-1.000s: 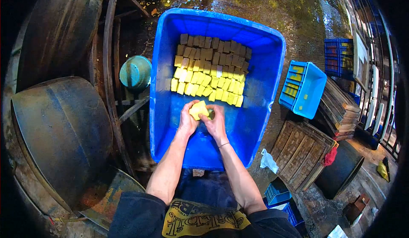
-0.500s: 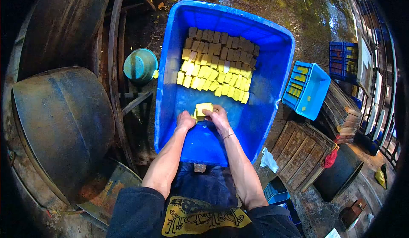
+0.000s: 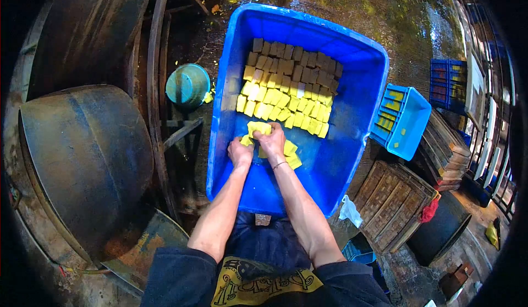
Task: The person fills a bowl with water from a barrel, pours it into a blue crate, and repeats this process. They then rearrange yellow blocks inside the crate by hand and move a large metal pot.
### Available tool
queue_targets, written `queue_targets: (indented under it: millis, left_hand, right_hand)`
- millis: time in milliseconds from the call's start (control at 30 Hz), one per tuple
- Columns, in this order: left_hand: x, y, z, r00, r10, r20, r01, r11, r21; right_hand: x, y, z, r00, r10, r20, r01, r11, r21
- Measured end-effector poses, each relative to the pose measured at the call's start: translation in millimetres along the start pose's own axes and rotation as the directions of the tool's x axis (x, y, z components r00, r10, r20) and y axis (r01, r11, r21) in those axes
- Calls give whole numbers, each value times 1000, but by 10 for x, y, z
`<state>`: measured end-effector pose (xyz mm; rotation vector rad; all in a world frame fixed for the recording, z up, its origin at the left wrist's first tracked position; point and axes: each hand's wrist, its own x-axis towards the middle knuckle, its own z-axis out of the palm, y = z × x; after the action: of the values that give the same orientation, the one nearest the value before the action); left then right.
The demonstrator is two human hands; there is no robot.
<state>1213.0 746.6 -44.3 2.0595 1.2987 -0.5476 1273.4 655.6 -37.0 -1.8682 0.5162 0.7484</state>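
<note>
Rows of small yellow blocks (image 3: 286,98) lie packed inside a large blue tub (image 3: 220,142), bright in front and brownish in the shade behind. Below the rows, my right hand (image 3: 272,142) is closed on a yellow piece (image 3: 258,127). My left hand (image 3: 240,152) is beside it, its fingers closed round another yellow piece (image 3: 246,140). More flat yellow pieces (image 3: 293,155) lie on the tub floor just right of my right wrist, partly hidden by it.
A round turquoise basin (image 3: 188,86) sits left of the tub, beside a wooden frame and a big metal vessel (image 3: 88,169). On the right are a light blue crate (image 3: 410,122), wooden trays (image 3: 393,202) and a white plastic bag (image 3: 350,210).
Flat yellow pieces now show on the tub floor by my right wrist. Both hands have moved slightly up in view and hold yellow pieces. The tub appears shifted a little right.
</note>
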Motion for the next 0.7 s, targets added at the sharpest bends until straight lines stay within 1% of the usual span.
queue_targets:
  millis: [67,100,133,167,200,233,267,300,333,367,433,467,500,533,567,600,633,667,700]
  left_hand:
    - [-33,44,104,971,64,-232,-66,998,-4]
    - [-15,51,121,972,60,-229,-63,998,-9]
    - [22,67,141,953,93,-287,-123,989,-88]
    - [60,70,171,930,120,-347,-184,970,-160]
    - [96,76,206,932,114,-345,-179,970,-162]
    - [136,92,247,920,92,-380,-191,954,-231]
    - [170,110,289,908,70,-414,-207,932,-298]
    - [165,169,268,935,22,-353,-178,892,-416]
    - [139,205,235,936,23,-350,-177,893,-415]
    - [108,234,191,948,32,-318,-193,850,-489]
    - [85,260,136,958,43,-282,-213,766,-606]
    - [93,225,147,957,44,-287,-217,765,-607]
    - [106,205,160,961,12,-276,-167,821,-546]
    - [129,205,174,963,-19,-270,-118,868,-483]
    - [222,104,380,923,-98,-371,-118,847,-518]
    - [260,81,409,927,-186,-325,-9,856,-516]
    - [312,18,387,968,-231,-94,136,806,-576]
    - [319,31,300,957,-253,143,287,749,-597]
    - [349,-1,341,961,-242,135,273,747,-606]
  right_hand:
    - [-50,-59,-14,990,-39,-138,10,979,-206]
    - [-87,-64,-25,986,-36,-164,1,978,-206]
    - [-88,-64,-18,986,-37,-163,1,977,-213]
    - [-85,-40,3,979,-62,-195,29,985,-167]
    - [-88,-14,33,970,-84,-228,58,991,-120]
    - [-85,4,83,968,-113,-223,91,990,-104]
    - [-73,-6,126,970,-141,-197,113,982,-149]
    - [-9,92,182,974,-146,-171,128,985,-115]
    - [43,195,225,978,-151,-147,140,987,-81]
    - [32,221,226,978,-148,-147,138,987,-81]
    - [8,244,244,996,-53,-72,67,976,208]
    - [-19,230,254,996,-57,-70,71,975,209]
    - [-45,211,258,992,120,-36,-93,897,433]
    - [-55,179,256,960,277,40,-240,744,624]
    - [-29,217,276,953,292,87,-264,650,713]
    - [3,267,263,944,268,191,-318,594,739]
    - [34,306,280,936,276,219,-340,548,764]
    - [51,283,284,927,283,246,-362,500,787]
    - [71,264,302,940,258,225,-336,573,747]
